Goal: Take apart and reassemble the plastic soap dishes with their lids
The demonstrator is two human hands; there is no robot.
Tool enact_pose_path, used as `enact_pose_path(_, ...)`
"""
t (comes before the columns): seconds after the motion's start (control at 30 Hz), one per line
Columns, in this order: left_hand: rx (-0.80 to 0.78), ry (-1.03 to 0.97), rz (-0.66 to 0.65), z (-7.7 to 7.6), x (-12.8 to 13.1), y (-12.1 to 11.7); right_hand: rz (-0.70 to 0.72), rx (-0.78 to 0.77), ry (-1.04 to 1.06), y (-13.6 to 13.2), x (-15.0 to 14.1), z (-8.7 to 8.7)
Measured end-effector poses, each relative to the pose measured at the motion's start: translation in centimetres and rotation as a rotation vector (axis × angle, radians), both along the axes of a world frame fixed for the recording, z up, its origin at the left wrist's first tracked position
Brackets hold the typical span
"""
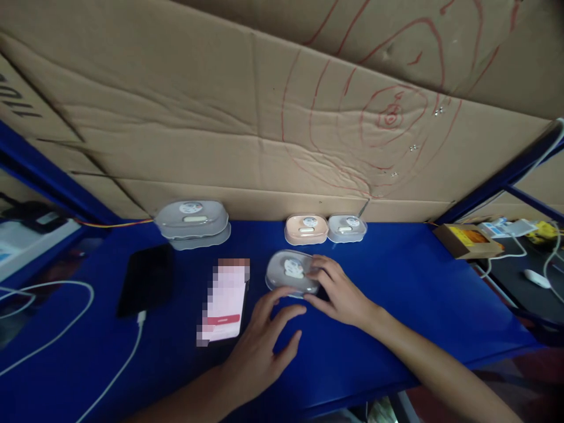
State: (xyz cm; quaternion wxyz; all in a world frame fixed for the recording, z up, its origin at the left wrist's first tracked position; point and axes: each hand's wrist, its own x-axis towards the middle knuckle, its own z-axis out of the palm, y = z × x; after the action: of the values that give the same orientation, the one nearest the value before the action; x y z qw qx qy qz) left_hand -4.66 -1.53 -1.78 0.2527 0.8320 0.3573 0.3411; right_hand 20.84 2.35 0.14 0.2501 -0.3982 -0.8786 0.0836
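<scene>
A small oval grey plastic box (278,275) with a clear lid and a round white sticker lies on the blue tabletop (374,352). My right hand (341,291) holds its right end, fingers over the lid and thumb at the front edge. My left hand (267,335) is open at the box's near side, fingers apart and curved. Its index fingertip is by the box's front edge; whether it touches I cannot tell. Behind stand a peach lidded box (306,234) and a similar grey lidded box (355,236), side by side.
A larger stack of grey lidded boxes (194,226) stands at the back left. Left of my hands lie a phone with a lit screen (224,302) and a dark device (147,279) with a white cable (132,364). A cardboard wall (176,117) rises behind; an open carton (469,241) sits right.
</scene>
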Motion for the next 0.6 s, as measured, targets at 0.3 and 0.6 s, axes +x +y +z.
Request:
enact_pose_path(0.3, -0.211, 0.115, -0.183, -1.5, -0.1, 0.5, 0.1, -0.132, 0.076, -6.7, 4.4, -0.5)
enact_pose_path(0.6, -0.241, 0.234, -0.07, -0.3, -0.2, 0.4, -0.076, -0.208, 0.228, 0.2, 5.6, -1.3)
